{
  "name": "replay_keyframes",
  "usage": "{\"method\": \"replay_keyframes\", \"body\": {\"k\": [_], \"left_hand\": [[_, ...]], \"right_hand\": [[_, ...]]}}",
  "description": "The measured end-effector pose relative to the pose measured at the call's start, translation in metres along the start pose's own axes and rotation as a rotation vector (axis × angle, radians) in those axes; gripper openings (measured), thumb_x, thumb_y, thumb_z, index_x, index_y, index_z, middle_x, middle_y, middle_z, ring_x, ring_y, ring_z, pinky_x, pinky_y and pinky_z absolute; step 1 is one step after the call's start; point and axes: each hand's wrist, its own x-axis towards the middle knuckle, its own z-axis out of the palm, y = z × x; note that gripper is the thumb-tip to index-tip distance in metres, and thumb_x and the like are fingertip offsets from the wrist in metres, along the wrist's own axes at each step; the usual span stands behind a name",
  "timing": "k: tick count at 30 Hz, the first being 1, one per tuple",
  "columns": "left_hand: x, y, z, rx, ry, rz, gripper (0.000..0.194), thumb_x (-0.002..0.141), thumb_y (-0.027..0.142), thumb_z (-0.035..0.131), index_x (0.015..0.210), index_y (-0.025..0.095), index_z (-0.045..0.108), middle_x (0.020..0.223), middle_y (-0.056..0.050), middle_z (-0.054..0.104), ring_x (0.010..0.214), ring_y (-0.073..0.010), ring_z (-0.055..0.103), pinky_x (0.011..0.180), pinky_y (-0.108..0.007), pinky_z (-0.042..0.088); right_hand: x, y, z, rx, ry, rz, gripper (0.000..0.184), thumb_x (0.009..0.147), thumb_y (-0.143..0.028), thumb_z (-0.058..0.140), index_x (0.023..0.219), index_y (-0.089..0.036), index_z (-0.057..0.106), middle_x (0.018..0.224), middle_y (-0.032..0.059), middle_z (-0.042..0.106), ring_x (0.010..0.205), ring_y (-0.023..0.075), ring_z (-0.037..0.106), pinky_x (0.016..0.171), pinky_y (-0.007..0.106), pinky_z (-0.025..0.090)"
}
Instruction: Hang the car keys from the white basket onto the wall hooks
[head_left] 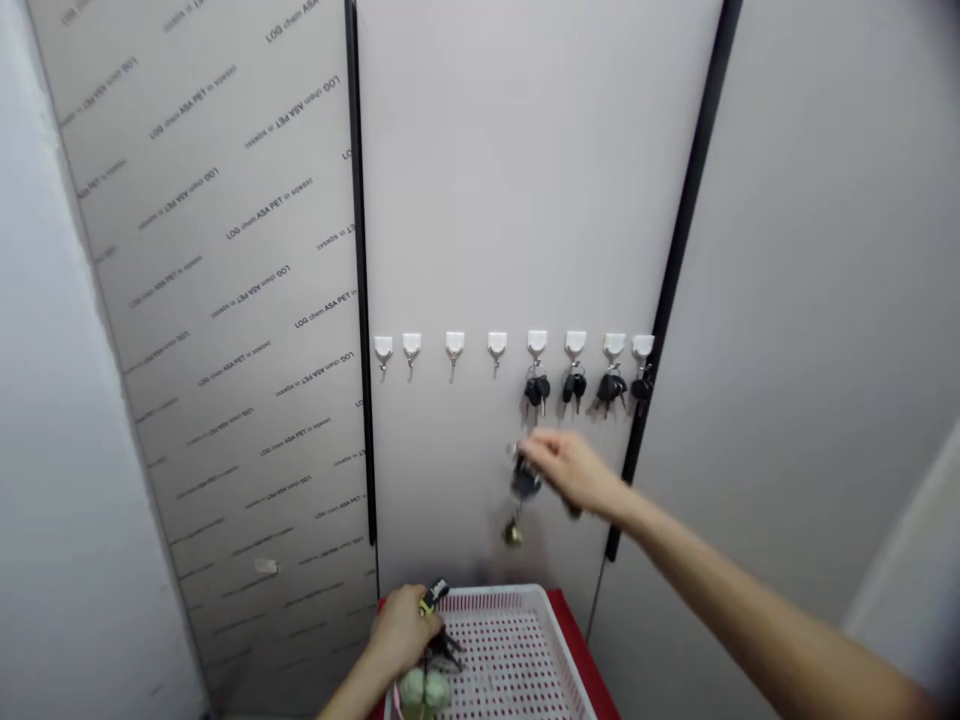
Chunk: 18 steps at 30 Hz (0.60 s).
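My right hand (566, 468) is raised in front of the white panel, pinching a bunch of keys (526, 482) by its ring. A small yellowish metal piece (513, 533) dangles below those keys, blurred by motion. Down at the left side of a white plastic basket (510, 640), my left hand (403, 632) is closed on another bunch of keys (444, 645). A black and yellow strap (433, 596) sticks out above its fingers. Just under that hand lie pale green round trinkets (424, 690) in the basket's near left corner.
White adhesive hooks (455, 344) run in a row across the panel. Black-headed keys (574, 386) hang from the several hooks on the right; those on the left hold none. The basket rests on a red surface (574, 640). Black strips (360, 250) edge the panel.
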Motion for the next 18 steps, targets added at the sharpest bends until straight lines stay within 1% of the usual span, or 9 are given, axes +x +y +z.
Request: {"method": "replay_keyframes", "body": {"k": [2, 5, 7, 9, 11, 12, 14, 16, 18], "left_hand": [[0.003, 0.003, -0.001, 0.175, 0.031, 0.018, 0.014, 0.057, 0.021, 0.042, 0.062, 0.015, 0.054, 0.062, -0.004, 0.058, 0.058, -0.0145, 0.05, 0.048, -0.02, 0.029], [0.005, 0.007, -0.001, 0.325, 0.029, 0.018, 0.018, 0.057, 0.022, 0.042, 0.068, 0.017, 0.056, 0.069, -0.006, 0.06, 0.065, -0.0169, 0.053, 0.051, -0.022, 0.032], [0.004, 0.011, 0.0, 0.409, 0.03, 0.03, 0.02, 0.057, 0.021, 0.042, 0.071, 0.018, 0.056, 0.074, -0.008, 0.061, 0.07, -0.0186, 0.053, 0.054, -0.023, 0.034], [0.001, 0.015, 0.001, 0.469, 0.01, 0.063, 0.022, 0.056, 0.022, 0.044, 0.074, 0.019, 0.056, 0.077, -0.009, 0.06, 0.072, -0.0208, 0.054, 0.057, -0.026, 0.035], [-0.002, 0.02, 0.0, 0.509, -0.022, 0.103, 0.024, 0.054, 0.026, 0.046, 0.075, 0.018, 0.056, 0.077, -0.01, 0.06, 0.073, -0.0233, 0.054, 0.058, -0.029, 0.036], [-0.003, 0.024, -0.001, 0.525, -0.031, 0.116, 0.026, 0.054, 0.029, 0.048, 0.075, 0.017, 0.056, 0.077, -0.011, 0.06, 0.073, -0.0244, 0.053, 0.059, -0.03, 0.036], [-0.002, 0.036, -0.007, 0.535, -0.022, 0.128, 0.03, 0.053, 0.032, 0.05, 0.077, 0.016, 0.056, 0.077, -0.012, 0.06, 0.074, -0.0254, 0.053, 0.06, -0.032, 0.036], [0.005, 0.058, -0.016, 0.475, 0.022, 0.15, 0.033, 0.054, 0.035, 0.049, 0.081, 0.016, 0.054, 0.079, -0.011, 0.059, 0.074, -0.0237, 0.053, 0.062, -0.032, 0.036], [0.017, 0.09, -0.028, 0.331, 0.092, 0.214, 0.036, 0.058, 0.037, 0.046, 0.086, 0.016, 0.051, 0.081, -0.009, 0.058, 0.074, -0.0204, 0.052, 0.063, -0.03, 0.037]], "right_hand": [[-0.033, 0.032, 0.036, 0.091, -0.106, 0.056, 0.027, 0.063, -0.032, 0.038, 0.039, -0.02, 0.034, 0.035, -0.0054, 0.032, 0.034, 0.0069, 0.027, 0.036, 0.022, 0.022], [-0.073, 0.08, 0.086, 0.179, -0.146, 0.118, 0.027, 0.06, -0.032, 0.042, 0.035, -0.022, 0.037, 0.032, -0.0047, 0.036, 0.031, 0.0081, 0.029, 0.033, 0.022, 0.019], [-0.093, 0.105, 0.11, 0.202, -0.121, 0.121, 0.026, 0.059, -0.034, 0.042, 0.035, -0.025, 0.04, 0.033, -0.0041, 0.04, 0.032, 0.0097, 0.033, 0.032, 0.023, 0.02], [-0.102, 0.122, 0.122, 0.189, -0.097, 0.102, 0.024, 0.059, -0.032, 0.043, 0.036, -0.026, 0.043, 0.035, -0.004, 0.043, 0.032, 0.0103, 0.035, 0.032, 0.023, 0.021], [-0.1, 0.129, 0.116, 0.156, -0.095, 0.058, 0.021, 0.058, -0.03, 0.045, 0.037, -0.026, 0.045, 0.035, -0.0041, 0.044, 0.033, 0.0102, 0.037, 0.033, 0.023, 0.024], [-0.094, 0.127, 0.107, 0.135, -0.081, 0.032, 0.02, 0.057, -0.029, 0.046, 0.038, -0.026, 0.047, 0.036, -0.0039, 0.046, 0.035, 0.0105, 0.039, 0.034, 0.023, 0.026], [-0.073, 0.115, 0.076, 0.092, 0.036, -0.012, 0.014, 0.057, -0.03, 0.047, 0.044, -0.026, 0.051, 0.043, -0.0026, 0.051, 0.042, 0.0124, 0.045, 0.039, 0.025, 0.033], [-0.044, 0.094, 0.037, 0.023, 0.352, -0.022, 0.012, 0.059, -0.032, 0.046, 0.062, -0.026, 0.056, 0.062, 0.0011, 0.058, 0.057, 0.0158, 0.051, 0.052, 0.029, 0.039], [-0.012, 0.072, -0.001, -0.05, 0.608, -0.048, 0.029, 0.062, -0.034, 0.042, 0.086, -0.02, 0.052, 0.083, 0.0073, 0.056, 0.075, 0.0184, 0.05, 0.063, 0.032, 0.039]]}}
